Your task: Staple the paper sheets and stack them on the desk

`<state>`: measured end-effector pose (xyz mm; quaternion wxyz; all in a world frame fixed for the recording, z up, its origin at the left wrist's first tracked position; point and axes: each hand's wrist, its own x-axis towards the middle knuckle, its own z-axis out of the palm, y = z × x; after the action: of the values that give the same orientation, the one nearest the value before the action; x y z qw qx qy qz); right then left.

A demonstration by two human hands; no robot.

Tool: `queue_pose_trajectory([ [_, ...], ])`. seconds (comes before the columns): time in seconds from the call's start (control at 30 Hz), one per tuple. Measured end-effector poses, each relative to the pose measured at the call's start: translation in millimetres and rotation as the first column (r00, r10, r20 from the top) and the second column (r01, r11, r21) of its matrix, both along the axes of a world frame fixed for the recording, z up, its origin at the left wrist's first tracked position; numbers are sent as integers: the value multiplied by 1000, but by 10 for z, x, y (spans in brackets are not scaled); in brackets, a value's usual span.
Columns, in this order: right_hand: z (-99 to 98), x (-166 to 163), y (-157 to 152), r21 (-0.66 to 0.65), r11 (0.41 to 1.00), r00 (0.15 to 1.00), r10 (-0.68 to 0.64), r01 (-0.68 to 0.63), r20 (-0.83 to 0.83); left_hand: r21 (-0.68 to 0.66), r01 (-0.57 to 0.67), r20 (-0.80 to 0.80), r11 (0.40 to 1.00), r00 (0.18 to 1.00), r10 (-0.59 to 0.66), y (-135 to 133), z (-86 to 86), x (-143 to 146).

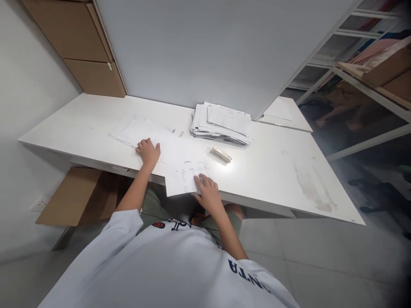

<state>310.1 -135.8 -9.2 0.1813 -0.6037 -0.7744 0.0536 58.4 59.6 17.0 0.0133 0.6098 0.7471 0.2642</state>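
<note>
My left hand (148, 153) lies palm down with spread fingers on loose white papers (139, 129) on the white desk. My right hand (208, 193) rests at the lower right of a printed sheet (180, 182), its fingers slightly bent and apart on the paper and its thumb by the near edge. This sheet carries lines of small text and sticks out a little past the desk's front edge. Just beyond the right hand lies a cream-coloured stapler (221, 155). Behind it sits a thick, uneven stack of papers (224, 122).
The desk (269, 171) backs onto a grey panel (205, 51). Cardboard boxes (94, 77) stand at the back left. Below the desk's left side is an open cardboard box (70, 196). A metal rack (369, 92) with stored things stands at the right, beyond the desk.
</note>
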Motion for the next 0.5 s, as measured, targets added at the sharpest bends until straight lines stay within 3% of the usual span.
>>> queue_pose_trajectory([
  [0.1,-55,-1,-6,71,992,993,-102,106,-61,41,84,34,996,996,-85,11,-10,-27],
  [0.2,-81,-39,96,186,957,968,-194,222,-158,53,270,128,961,953,-275,7,7,-70],
  [0.33,-27,-149,356,285,934,975,-191,216,-112,52,491,327,870,814,-480,-23,29,-125],
  [0.5,53,-298,745,272,951,989,-146,149,-32,187,501,655,845,577,-487,-32,-24,-185],
])
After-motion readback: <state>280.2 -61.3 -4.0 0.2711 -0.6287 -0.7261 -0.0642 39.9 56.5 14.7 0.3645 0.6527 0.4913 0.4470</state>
